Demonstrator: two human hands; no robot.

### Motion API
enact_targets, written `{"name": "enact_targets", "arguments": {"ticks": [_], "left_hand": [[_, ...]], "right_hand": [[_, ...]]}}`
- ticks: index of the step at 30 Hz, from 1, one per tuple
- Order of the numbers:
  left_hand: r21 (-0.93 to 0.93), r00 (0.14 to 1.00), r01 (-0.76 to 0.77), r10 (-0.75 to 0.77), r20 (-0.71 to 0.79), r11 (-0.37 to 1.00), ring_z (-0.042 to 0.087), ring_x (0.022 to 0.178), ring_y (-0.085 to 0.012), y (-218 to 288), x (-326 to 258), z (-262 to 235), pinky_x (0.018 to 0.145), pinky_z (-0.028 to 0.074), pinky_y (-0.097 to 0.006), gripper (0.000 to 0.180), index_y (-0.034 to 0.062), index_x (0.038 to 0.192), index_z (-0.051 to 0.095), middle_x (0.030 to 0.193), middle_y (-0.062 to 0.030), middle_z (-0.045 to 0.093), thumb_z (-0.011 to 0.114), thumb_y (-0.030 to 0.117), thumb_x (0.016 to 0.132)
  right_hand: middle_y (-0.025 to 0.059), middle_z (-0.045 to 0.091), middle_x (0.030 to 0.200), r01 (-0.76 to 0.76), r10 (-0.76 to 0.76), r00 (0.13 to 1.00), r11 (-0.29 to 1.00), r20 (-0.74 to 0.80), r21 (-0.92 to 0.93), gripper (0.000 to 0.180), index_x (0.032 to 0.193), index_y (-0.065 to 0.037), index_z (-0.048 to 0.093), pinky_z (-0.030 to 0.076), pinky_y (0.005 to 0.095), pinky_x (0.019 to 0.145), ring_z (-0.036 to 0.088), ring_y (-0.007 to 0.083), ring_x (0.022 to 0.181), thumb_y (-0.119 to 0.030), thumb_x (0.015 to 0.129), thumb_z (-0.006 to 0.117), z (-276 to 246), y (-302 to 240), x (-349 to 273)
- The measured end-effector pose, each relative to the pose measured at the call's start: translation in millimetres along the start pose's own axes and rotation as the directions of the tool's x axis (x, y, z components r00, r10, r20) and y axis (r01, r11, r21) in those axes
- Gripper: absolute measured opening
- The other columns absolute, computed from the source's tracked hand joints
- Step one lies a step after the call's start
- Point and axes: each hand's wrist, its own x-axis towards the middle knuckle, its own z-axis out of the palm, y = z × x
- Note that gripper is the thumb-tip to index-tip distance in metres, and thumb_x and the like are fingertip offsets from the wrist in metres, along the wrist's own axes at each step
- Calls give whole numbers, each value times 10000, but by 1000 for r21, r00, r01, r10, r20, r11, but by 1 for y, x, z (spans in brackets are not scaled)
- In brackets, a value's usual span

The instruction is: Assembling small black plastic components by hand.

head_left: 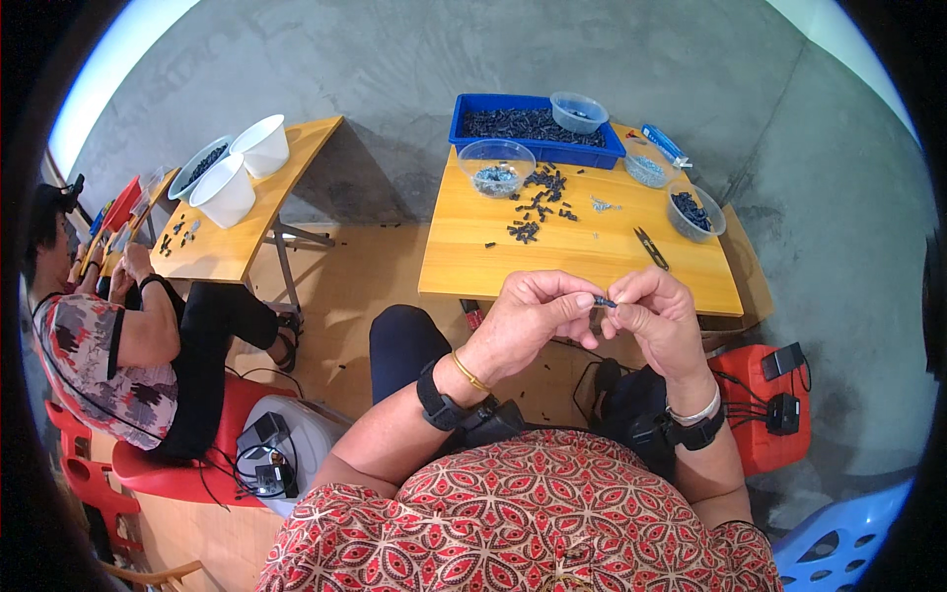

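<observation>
Between my two hands, just off the table's front edge, is a small dark plastic part [604,301]. My left hand [541,314] pinches its left end between thumb and forefinger. The fingertips of my right hand [651,311] close on its other end, and the part's fine detail is too small to make out. Beyond my hands, loose black parts [538,207] lie scattered on the wooden table [473,266]. A pair of black thread snips [651,249] rests on the table near my right hand.
A blue tray [538,150] full of black parts stands at the back, a clear bowl [579,113] in it. More clear bowls [496,168] of small pieces stand around. Left, another person [109,340] works at a second table [237,247] with white buckets [225,192].
</observation>
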Motion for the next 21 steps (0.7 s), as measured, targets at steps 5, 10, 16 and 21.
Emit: {"name": "enact_targets", "arguments": {"ticks": [5,10,16,21], "left_hand": [[-2,990,142,-142,12,990,542,547,-133,4,2,-9,552,532,-290,157,-58,892,582,679,-71,559,527,75,831],[13,966,256,-256,37,967,538,541,-127,8,4,-15,528,535,-299,141,-55,854,591,659,-59,546,535,71,823],[-30,944,319,-315,100,947,534,531,-125,8,4,-11,533,539,-308,125,-44,831,593,643,-40,530,536,67,820],[-103,942,334,-326,86,937,556,551,-129,2,2,-11,531,541,-312,113,-36,817,593,659,-53,552,544,66,815]], "right_hand": [[61,545,740,174,-101,978,881,185,-441,92,751,-12,520,441,236,559,536,120,641,58,739,578,1,-10,0],[75,530,715,427,-213,900,617,381,-661,118,716,-12,536,422,259,539,526,180,606,79,674,598,6,-18,4],[77,519,738,600,-248,795,452,553,-660,151,706,-4,529,402,290,510,500,207,587,84,612,608,6,-21,2],[83,508,763,682,-256,727,378,638,-625,144,702,8,510,395,303,497,477,216,572,65,604,600,5,-18,4]]}}
